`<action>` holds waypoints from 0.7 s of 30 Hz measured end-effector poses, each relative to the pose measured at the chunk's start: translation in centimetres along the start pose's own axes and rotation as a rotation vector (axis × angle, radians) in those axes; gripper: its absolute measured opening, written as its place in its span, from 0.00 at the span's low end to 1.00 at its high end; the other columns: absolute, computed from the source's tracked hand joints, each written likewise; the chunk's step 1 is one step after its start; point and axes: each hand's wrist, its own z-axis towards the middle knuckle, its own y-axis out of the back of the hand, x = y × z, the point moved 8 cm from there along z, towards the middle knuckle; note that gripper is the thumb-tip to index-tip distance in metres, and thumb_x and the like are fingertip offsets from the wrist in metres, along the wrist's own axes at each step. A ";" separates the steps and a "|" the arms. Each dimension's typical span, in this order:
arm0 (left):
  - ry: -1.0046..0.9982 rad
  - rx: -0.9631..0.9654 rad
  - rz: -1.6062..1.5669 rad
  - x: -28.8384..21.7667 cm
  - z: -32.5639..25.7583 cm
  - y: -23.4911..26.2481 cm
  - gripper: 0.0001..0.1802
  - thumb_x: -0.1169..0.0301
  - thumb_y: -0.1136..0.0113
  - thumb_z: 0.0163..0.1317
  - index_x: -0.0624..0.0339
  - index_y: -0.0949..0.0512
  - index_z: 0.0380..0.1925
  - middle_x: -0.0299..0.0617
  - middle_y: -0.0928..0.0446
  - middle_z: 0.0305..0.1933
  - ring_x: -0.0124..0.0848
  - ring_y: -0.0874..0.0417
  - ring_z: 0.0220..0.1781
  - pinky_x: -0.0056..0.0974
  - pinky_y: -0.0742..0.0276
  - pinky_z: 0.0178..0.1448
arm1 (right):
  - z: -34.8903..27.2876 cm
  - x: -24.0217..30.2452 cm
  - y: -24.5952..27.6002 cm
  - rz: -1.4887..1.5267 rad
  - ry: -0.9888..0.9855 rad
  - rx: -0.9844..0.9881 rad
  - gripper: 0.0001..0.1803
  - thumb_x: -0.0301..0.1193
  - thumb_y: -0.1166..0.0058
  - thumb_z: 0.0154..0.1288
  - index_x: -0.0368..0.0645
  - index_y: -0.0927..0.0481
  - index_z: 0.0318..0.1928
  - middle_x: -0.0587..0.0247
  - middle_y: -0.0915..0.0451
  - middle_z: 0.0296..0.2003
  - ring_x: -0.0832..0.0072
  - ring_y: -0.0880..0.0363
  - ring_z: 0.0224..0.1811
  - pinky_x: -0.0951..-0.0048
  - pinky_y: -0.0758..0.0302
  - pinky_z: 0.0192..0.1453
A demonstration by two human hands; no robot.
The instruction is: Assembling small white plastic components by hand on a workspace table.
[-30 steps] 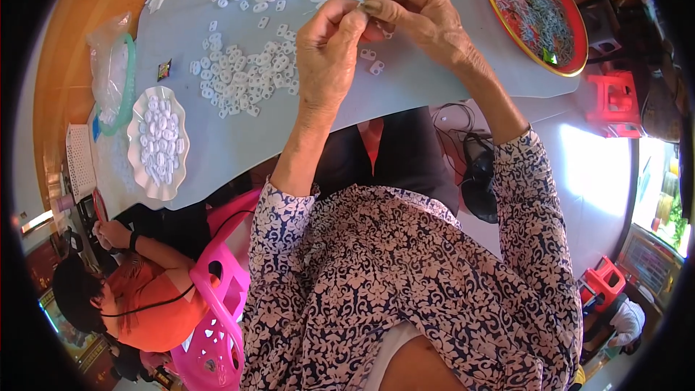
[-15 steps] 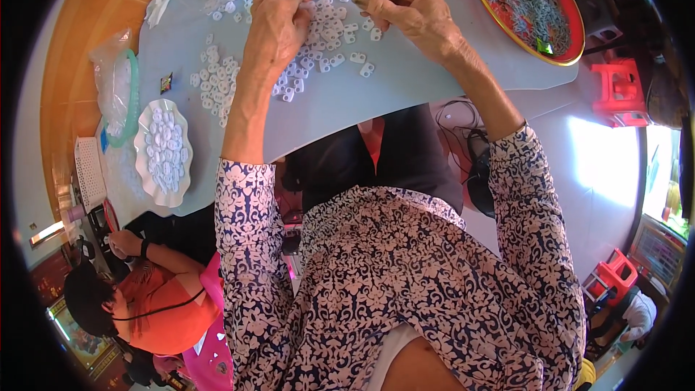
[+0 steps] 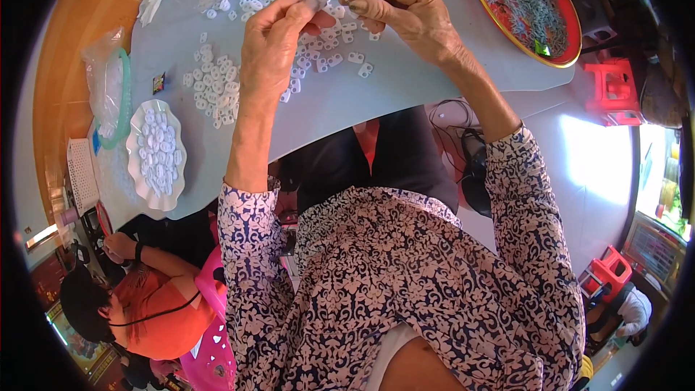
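Observation:
Both my hands are raised over a pale grey table (image 3: 405,87) strewn with many small white plastic pieces (image 3: 217,94). My left hand (image 3: 271,43) pinches one small white piece between thumb and fingertips. My right hand (image 3: 402,11) is just to its right, thumb and forefinger pinched on something too small to make out. The fingertips of the two hands are a short gap apart, above the pile of white pieces (image 3: 318,51).
A round red tray (image 3: 572,25) of small grey pieces sits at the table's far right. A white scalloped dish (image 3: 134,166) of white pieces and a clear bag with a green ring (image 3: 108,94) lie at the left. A person in orange (image 3: 156,311) sits at lower left. Red stools (image 3: 615,87) stand to the right.
My left hand dipped to the white pieces on the table, then came back up beside my right hand. The right hand stayed raised in nearly the same place.

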 end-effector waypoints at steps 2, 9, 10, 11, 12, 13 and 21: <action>0.027 -0.065 -0.077 0.1 -0.1 -0.2 0.15 0.64 0.43 0.61 0.68 0.20 0.37 0.41 0.20 0.27 0.25 0.24 0.30 0.30 0.30 0.38 | 0.1 0.0 -0.2 0.024 0.005 0.010 0.12 0.34 0.44 0.64 0.39 0.18 0.43 0.71 0.24 0.23 0.86 0.29 0.25 0.82 0.30 0.28; 0.079 -0.045 -0.112 0.1 -0.2 -1.0 0.15 0.64 0.43 0.62 0.67 0.20 0.36 0.41 0.21 0.27 0.26 0.24 0.31 0.31 0.30 0.39 | 0.0 0.9 -0.5 0.024 0.016 0.040 0.12 0.24 0.47 0.64 0.39 0.23 0.49 0.71 0.24 0.27 0.86 0.29 0.27 0.83 0.29 0.32; 0.075 -0.037 -0.109 0.0 -0.2 -1.2 0.14 0.64 0.44 0.62 0.67 0.21 0.36 0.41 0.21 0.27 0.26 0.24 0.30 0.31 0.30 0.39 | 0.0 1.0 -0.5 0.024 0.016 0.039 0.12 0.24 0.47 0.64 0.39 0.23 0.49 0.71 0.24 0.27 0.86 0.29 0.27 0.83 0.29 0.32; 0.072 -0.028 -0.106 -0.1 -0.2 -1.3 0.14 0.64 0.44 0.62 0.66 0.21 0.35 0.41 0.21 0.27 0.26 0.25 0.30 0.31 0.30 0.39 | 0.0 1.0 -0.6 0.026 0.018 0.043 0.13 0.22 0.48 0.64 0.39 0.24 0.50 0.71 0.23 0.27 0.86 0.29 0.28 0.83 0.29 0.32; 0.071 -0.027 -0.106 -0.2 -0.2 -1.3 0.14 0.64 0.44 0.62 0.66 0.21 0.35 0.41 0.21 0.27 0.26 0.25 0.30 0.31 0.30 0.39 | 0.0 1.1 -0.6 0.027 0.020 0.048 0.15 0.20 0.49 0.63 0.39 0.25 0.51 0.70 0.23 0.28 0.86 0.28 0.28 0.83 0.28 0.33; 0.076 -0.021 -0.094 -0.2 -0.2 -1.3 0.14 0.64 0.44 0.62 0.67 0.21 0.35 0.40 0.22 0.26 0.26 0.25 0.30 0.30 0.30 0.39 | 0.0 1.1 -0.6 0.027 0.020 0.048 0.15 0.20 0.49 0.63 0.39 0.25 0.51 0.70 0.23 0.28 0.86 0.28 0.28 0.83 0.28 0.33; -0.035 0.033 0.011 -1.4 -0.1 -2.0 0.16 0.62 0.47 0.64 0.66 0.21 0.33 0.38 0.23 0.25 0.24 0.27 0.29 0.30 0.30 0.38 | 0.0 1.2 -0.5 0.030 0.043 0.045 0.14 0.22 0.48 0.64 0.39 0.24 0.50 0.70 0.22 0.28 0.86 0.27 0.28 0.84 0.28 0.34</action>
